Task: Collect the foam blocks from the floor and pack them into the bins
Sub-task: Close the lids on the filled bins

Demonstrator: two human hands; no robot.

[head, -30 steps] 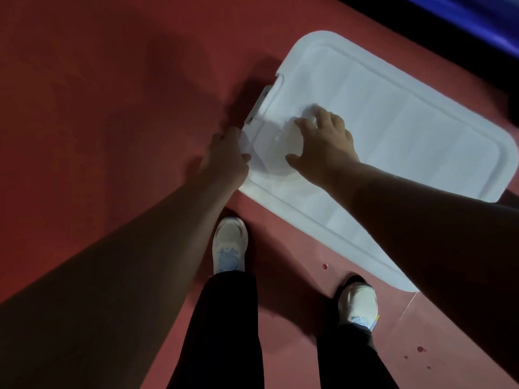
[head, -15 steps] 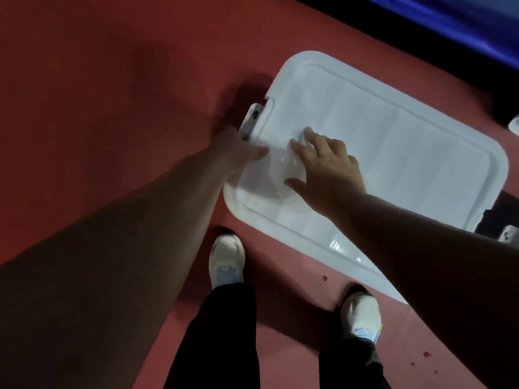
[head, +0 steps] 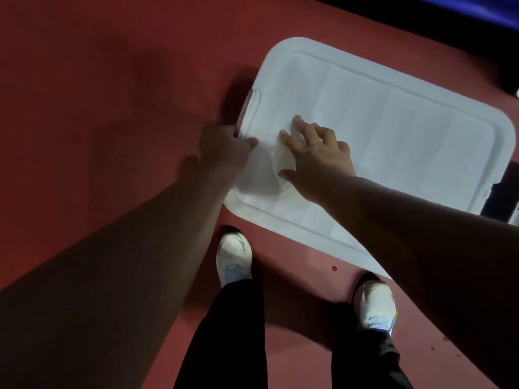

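Note:
A white plastic bin lid (head: 393,130) lies flat over a bin on the red floor, filling the upper right of the view. My left hand (head: 222,144) grips the lid's left edge just below the clear latch (head: 250,108), thumb on top and fingers curled round the rim. My right hand (head: 317,155) presses flat on the lid near its left end, fingers spread. No foam blocks are in sight; the bin's inside is hidden under the lid.
My two white shoes (head: 234,255) (head: 375,304) stand on the red floor (head: 112,94) just in front of the bin. A dark object (head: 502,197) sits at the bin's right end. A dark wall with a blue strip runs along the top right.
The view has shifted so the lid sits slightly lower and more to the right. My left hand moved from beside the lid's edge onto it and now grips the rim. My right hand stays pressed on top.

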